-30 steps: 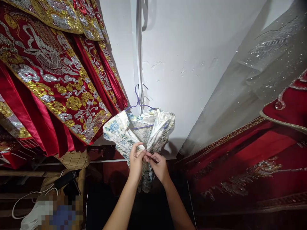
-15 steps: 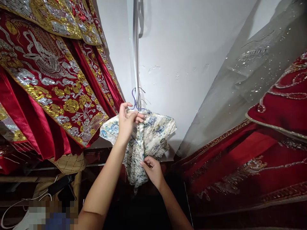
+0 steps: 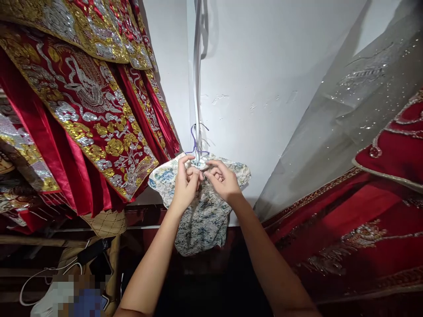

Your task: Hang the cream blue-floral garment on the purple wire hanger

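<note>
A short-sleeved floral blouse (image 3: 205,220), cream with blue and green print, hangs on a purple hanger (image 3: 194,140) in front of the wall. At its neckline my left hand (image 3: 189,178) pinches the collar edge between bent fingers. Just to the right, my right hand (image 3: 223,176) grips the other side of the collar, its fingertips close to the left ones. What exactly lies between the fingertips is too small to make out. The blouse body drops below both hands, spread fairly flat.
Red garments with gold and silver embroidery (image 3: 99,110) hang at left. A red beaded garment (image 3: 330,211) under a sheer grey cover (image 3: 330,110) hangs at right. A narrow strap (image 3: 197,79) runs down the wall (image 3: 264,53). A wooden rack with a cable (image 3: 31,275) stands lower left.
My right hand has risen from the lower front of the blouse to the collar, beside my left hand. The blouse's lower part has fallen open wider. The view has shifted slightly left.
</note>
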Demonstrator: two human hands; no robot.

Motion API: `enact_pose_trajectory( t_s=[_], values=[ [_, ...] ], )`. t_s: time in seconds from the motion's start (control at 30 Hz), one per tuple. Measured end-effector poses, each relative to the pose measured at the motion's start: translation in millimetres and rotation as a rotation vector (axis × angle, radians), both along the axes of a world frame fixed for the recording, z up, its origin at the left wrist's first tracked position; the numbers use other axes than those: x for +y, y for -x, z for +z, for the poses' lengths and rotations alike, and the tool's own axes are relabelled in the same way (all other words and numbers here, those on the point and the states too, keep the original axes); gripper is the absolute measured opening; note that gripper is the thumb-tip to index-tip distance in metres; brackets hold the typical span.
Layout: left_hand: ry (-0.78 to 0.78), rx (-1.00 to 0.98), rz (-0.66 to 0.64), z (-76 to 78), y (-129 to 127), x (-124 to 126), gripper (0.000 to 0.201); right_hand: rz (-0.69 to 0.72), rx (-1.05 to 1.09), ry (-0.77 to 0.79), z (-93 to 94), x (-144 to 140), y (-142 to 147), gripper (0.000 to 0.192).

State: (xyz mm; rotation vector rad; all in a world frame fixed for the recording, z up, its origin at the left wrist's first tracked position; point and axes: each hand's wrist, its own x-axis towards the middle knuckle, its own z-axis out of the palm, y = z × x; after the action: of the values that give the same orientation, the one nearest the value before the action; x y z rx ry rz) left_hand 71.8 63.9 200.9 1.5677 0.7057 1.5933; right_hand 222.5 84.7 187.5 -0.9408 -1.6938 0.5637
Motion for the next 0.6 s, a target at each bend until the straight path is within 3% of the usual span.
enact_pose_trajectory(
  t_s=[0.1, 0.2, 0.3, 0.37, 0.47, 0.53, 0.6],
  values=[
    [-0.007, 0.043, -0.015, -0.6, 3.0, -1.3, 0.034, 0.028, -0.069, -0.028, 2.3, 0.9, 1.1, 0.025],
    [0.013, 0.045, 0.001, -3.0, 2.2, 0.8, 0.031, -0.050, -0.103, -0.073, 3.8, -0.1, 4.6, 0.022],
    [0.081, -0.042, 0.035, -17.0, -2.0, 9.4, 0.037, -0.102, -0.102, -0.135, 8.1, -3.0, 12.8, 0.020],
    [0.137, -0.094, 0.045, -37.6, -6.0, 14.7, 0.046, -0.112, -0.044, -0.160, 14.4, -5.1, 18.7, 0.021],
    [0.262, -0.074, 0.029, -84.0, -10.0, 13.4, 0.064, -0.167, 0.137, -0.201, 27.0, -6.1, 19.9, 0.023],
    [0.361, -0.018, 0.009, -114.6, -7.8, 6.6, 0.072, -0.192, 0.256, -0.222, 34.1, -6.0, 12.3, 0.023],
    [0.389, 0.059, 0.049, -132.5, -0.6, 0.2, 0.071, -0.180, 0.341, -0.206, 37.9, -7.2, -1.5, 0.024]
  ],
)
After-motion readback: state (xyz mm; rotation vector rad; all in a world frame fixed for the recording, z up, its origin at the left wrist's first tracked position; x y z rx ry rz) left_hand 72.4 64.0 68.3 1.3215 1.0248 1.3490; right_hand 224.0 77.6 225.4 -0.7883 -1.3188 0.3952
